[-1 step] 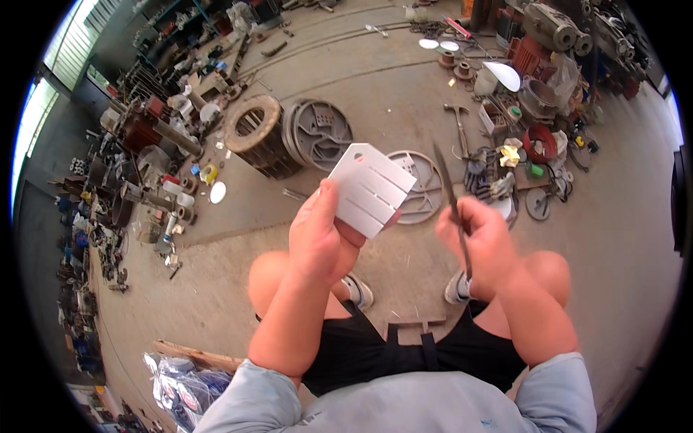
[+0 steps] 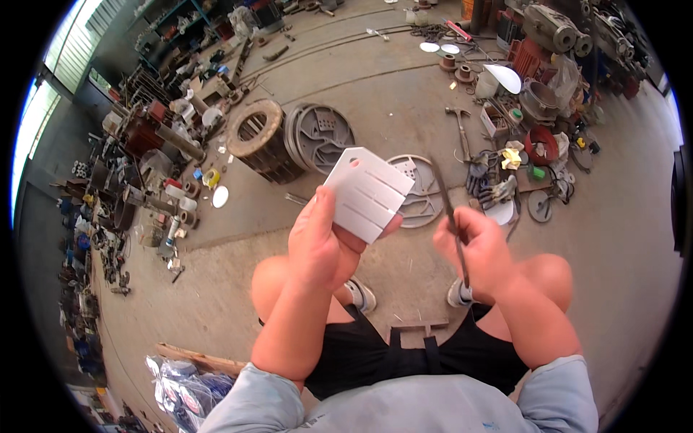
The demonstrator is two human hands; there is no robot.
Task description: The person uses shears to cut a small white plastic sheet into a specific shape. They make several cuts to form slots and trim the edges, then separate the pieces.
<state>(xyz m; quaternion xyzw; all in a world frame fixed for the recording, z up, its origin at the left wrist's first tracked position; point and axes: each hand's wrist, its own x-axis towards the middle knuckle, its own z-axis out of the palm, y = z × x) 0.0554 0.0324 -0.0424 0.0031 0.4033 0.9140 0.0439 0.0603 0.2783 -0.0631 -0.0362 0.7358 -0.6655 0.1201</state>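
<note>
My left hand [image 2: 316,234] grips a flat pale metal plate [image 2: 369,189] by its lower left edge, thumb on top and fingers beneath. The plate has clipped corners, one round hole near its far corner and several narrow parallel slots. A long, thin, dark metal file [image 2: 444,191] is held in my right hand [image 2: 476,242], tapered tip pointing away from me. Its lower end sticks out below my fist. The file stays apart from the plate, to its right. Both hands are above my knees.
Beyond the plate, a slotted metal cylinder [image 2: 261,141] and round cast discs [image 2: 323,133] rest on the concrete floor. A hammer [image 2: 460,130] and grey work gloves [image 2: 494,189] lie to the right. A red round container [image 2: 539,143] sits among clutter. Machine parts crowd the left side.
The plate has tilted slightly, and my right hand with the file has shifted a little toward me. Both grips are the same.
</note>
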